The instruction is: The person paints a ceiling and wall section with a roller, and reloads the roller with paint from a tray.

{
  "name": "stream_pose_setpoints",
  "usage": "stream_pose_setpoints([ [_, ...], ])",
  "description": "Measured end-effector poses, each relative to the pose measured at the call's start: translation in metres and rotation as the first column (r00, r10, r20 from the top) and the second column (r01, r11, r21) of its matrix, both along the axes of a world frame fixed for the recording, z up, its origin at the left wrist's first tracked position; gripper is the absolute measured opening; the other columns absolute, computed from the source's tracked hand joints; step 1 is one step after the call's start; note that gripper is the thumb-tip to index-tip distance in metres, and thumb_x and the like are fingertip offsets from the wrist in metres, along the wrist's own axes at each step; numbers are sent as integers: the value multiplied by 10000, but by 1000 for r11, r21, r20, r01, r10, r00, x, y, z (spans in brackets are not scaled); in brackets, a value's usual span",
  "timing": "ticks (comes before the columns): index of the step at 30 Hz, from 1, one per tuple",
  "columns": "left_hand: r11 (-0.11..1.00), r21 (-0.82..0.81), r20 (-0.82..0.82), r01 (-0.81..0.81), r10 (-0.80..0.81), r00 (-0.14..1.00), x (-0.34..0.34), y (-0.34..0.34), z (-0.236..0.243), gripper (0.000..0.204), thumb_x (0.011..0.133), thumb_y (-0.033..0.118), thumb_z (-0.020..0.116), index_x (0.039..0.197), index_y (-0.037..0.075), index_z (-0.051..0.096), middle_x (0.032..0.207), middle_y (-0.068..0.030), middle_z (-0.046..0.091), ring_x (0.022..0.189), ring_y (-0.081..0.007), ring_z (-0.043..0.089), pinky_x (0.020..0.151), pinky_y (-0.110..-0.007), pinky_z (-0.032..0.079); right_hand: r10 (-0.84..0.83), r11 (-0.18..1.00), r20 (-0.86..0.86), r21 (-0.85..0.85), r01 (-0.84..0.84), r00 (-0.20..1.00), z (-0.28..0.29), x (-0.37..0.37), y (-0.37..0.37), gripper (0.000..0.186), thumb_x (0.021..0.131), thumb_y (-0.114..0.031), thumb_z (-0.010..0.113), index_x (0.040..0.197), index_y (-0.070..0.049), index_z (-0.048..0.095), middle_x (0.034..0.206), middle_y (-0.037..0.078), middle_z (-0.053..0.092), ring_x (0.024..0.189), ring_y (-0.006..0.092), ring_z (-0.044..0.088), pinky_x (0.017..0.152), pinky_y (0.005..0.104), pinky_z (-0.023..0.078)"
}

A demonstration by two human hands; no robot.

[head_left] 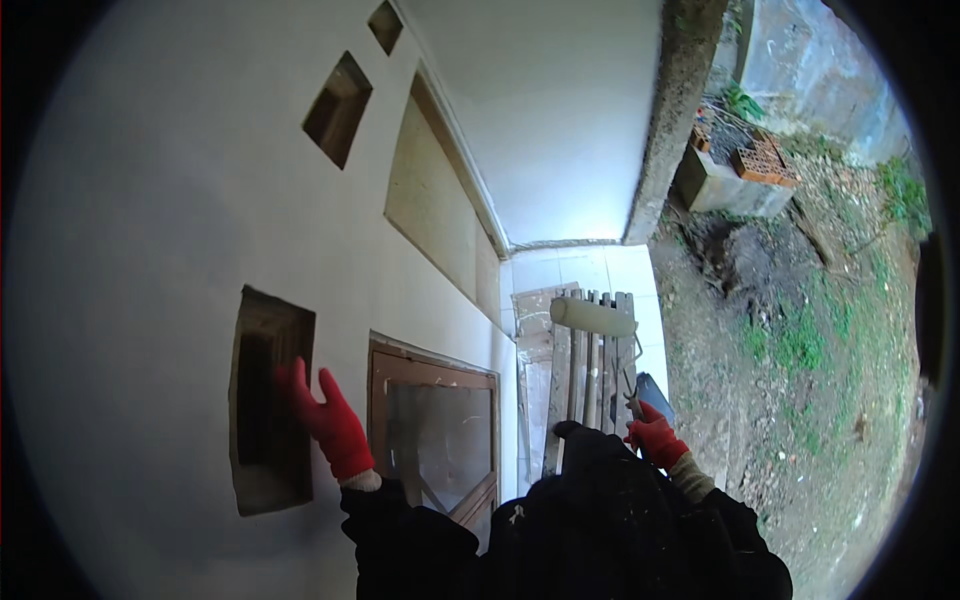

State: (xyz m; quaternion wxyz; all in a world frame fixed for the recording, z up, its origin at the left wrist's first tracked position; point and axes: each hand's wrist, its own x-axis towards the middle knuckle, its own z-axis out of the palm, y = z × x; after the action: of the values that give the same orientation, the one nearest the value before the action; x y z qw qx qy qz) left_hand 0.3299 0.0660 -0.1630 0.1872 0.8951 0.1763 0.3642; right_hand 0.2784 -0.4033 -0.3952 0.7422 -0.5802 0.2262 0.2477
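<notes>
My left hand, in a red glove, reaches toward a rectangular recess in the white wall. Its fingers are apart and hold nothing; whether the fingertips touch the recess edge I cannot tell. My right hand, also red-gloved, is closed round the handle of a paint roller. The roller's pale sleeve lies crosswise in view, above a slatted wooden bench, and its bent wire frame runs down to my hand.
Two smaller openings pierce the wall farther up. A brown-framed window stands beside my left arm. White floor tiles end at rough ground with grass. Hollow bricks sit on a concrete block. A concrete pillar edges the far wall.
</notes>
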Motion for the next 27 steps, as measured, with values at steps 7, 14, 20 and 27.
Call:
stream_pose_setpoints([
  [7, 953, -301, 22, -39, 48, 999, 8, 5, 5, 379, 920, 140, 512, 1255, -29, 457, 1427, -234, 285, 1286, -292, 366, 1026, -375, 363, 78, 996, -151, -19, -82, 985, -13, -4, -10, 535, 806, -52, 559, 1323, -53, 418, 643, 50, 553, 475, 147, 530, 454, 280, 458],
  [14, 969, -234, 71, -75, 94, 993, 9, 5, 6, 380, 925, 164, 507, 1242, -40, 458, 1418, -249, 288, 1299, -318, 347, 1018, -382, 372, -26, 984, -75, 176, 39, 997, 39, 47, 10, 583, 785, -7, 524, 1346, -56, 373, 636, 63, 533, 487, 182, 545, 666, 442, 560],
  [20, 983, -117, 23, -143, 146, 989, 13, -1, 7, 377, 921, 164, 514, 1237, -35, 465, 1400, -264, 312, 1302, -347, 339, 1043, -404, 332, 68, 973, -13, 223, -63, 998, 118, 132, 64, 620, 799, -20, 532, 1378, -115, 330, 652, 56, 530, 498, 180, 546, 548, 412, 558],
  [27, 958, -126, 52, -257, 265, 963, 26, -9, 1, 384, 926, 166, 502, 1250, -35, 451, 1391, -264, 327, 1299, -361, 336, 1052, -424, 313, 310, 950, 187, -20, -312, 932, 128, 220, 93, 516, 820, -84, 529, 1322, -78, 410, 621, 29, 512, 429, 124, 469, 388, 286, 416],
])
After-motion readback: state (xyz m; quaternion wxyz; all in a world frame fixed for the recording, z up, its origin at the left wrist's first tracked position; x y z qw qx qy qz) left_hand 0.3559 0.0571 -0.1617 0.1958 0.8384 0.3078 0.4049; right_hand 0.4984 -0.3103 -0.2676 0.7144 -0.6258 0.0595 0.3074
